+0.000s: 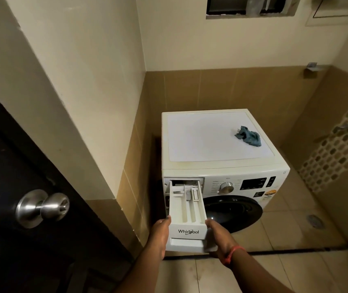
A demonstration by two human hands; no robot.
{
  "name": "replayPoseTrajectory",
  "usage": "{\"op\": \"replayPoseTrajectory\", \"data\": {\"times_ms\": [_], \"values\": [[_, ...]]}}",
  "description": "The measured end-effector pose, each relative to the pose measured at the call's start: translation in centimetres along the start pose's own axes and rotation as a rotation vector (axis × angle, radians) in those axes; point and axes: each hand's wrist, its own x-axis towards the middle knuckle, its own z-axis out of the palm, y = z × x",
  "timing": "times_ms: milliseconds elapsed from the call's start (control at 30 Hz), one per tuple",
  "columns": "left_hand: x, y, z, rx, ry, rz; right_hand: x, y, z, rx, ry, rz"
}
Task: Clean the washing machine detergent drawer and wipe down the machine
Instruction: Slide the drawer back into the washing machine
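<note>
The detergent drawer (pixel 187 210) sits low in the centre of the frame, pulled far out of its slot at the upper left corner of the washing machine's front. It is white, with long dividers running down its length and smaller inserts at the back end, and its front panel reads "Whirlpool". Both hands are on that front end. The left hand (pixel 160 235) lies flat along the drawer's left side, fingers pressed together and pointing up the wall, fingertips touching its upper edge. The right hand (pixel 218 240) cups the drawer's right corner, the thumb up along the side; its other fingers go under the panel and I cannot tell how they lie. A red thread band (pixel 233 253) circles the right wrist.

The washing machine (pixel 221 166) itself fills the middle of the frame, a white front-loader with a dark round door (pixel 235 212) just right of the drawer, a silver dial (pixel 227 187) and a dark display (pixel 253 183) above it. A crumpled blue-grey cloth (pixel 249 136) rests on the lid towards its right rear corner, well apart from the drawer.

Beige tiles cover the floor and lower walls. At the lower left of the frame stands a dark door (pixel 10 187) with a steel knob (pixel 44 207). A window opening (pixel 251 7) shows at the top edge, and a floor drain (pixel 314 221) lies at the right.
</note>
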Motion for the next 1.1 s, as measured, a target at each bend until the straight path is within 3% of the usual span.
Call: {"op": "replayPoseTrajectory", "data": {"times_ms": [700, 1100], "values": [[2.2, 0.5, 1.8, 0.132, 0.111, 0.06, 2.8, -0.9, -1.1, 0.016, -0.106, -0.059], [4.5, -0.7, 1.8, 0.279, 0.1, 0.177, 6.3, 0.9, -1.5, -0.095, 0.058, -0.177]]}}
